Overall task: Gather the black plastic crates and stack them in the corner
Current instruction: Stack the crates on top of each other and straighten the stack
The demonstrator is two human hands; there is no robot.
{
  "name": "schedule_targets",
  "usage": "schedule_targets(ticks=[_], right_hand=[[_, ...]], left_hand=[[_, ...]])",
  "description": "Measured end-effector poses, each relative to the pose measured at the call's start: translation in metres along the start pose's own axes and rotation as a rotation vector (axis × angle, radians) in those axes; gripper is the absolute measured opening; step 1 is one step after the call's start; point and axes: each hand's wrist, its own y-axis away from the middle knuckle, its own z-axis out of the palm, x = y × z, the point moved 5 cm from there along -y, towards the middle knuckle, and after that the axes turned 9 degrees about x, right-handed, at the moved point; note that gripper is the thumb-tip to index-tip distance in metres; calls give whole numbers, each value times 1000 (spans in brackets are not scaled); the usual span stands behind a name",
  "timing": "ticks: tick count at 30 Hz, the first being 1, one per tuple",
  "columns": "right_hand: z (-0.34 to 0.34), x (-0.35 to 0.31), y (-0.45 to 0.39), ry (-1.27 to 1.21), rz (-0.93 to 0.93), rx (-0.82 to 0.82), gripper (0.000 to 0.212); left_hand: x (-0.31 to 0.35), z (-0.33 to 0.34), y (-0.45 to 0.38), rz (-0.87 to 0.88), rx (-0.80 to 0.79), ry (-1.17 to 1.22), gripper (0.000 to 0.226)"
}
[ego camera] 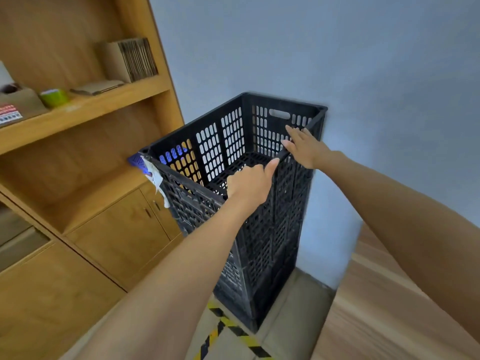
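Observation:
A tall stack of black plastic crates [262, 242] stands in the corner between the wooden shelf unit and the grey wall. The top crate [220, 144] is empty, with slotted walls and a handle hole at its far end. My left hand [250, 183] grips the near corner of the top crate's rim, thumb along the right edge. My right hand [305, 148] lies on the right rim further back, fingers spread and reaching over the edge.
A wooden shelf unit [85, 110] with cupboard doors fills the left side, holding cardboard [130, 61], a green tape roll [54, 97] and a box. A blue object [139, 162] and a white tag sit at the stack's left corner. Yellow-black tape [233, 331] marks the floor.

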Motion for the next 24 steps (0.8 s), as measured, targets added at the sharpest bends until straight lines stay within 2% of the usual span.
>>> schedule_targets(ticks=[4, 10, 14, 17, 24], right_hand=[[7, 5, 7, -74, 25, 23, 66], [8, 15, 7, 73, -15, 78, 73], [4, 15, 7, 152, -54, 83, 77], [-5, 16, 2, 236, -171, 68, 80], [-30, 27, -16, 351, -526, 29, 81]], left_hand=[[-2, 2, -8, 21, 35, 78, 72], [-1, 3, -6, 40, 69, 65, 78], [-1, -2, -4, 46, 58, 14, 65], [0, -6, -5, 35, 70, 11, 60], [2, -6, -9, 15, 51, 4, 70]])
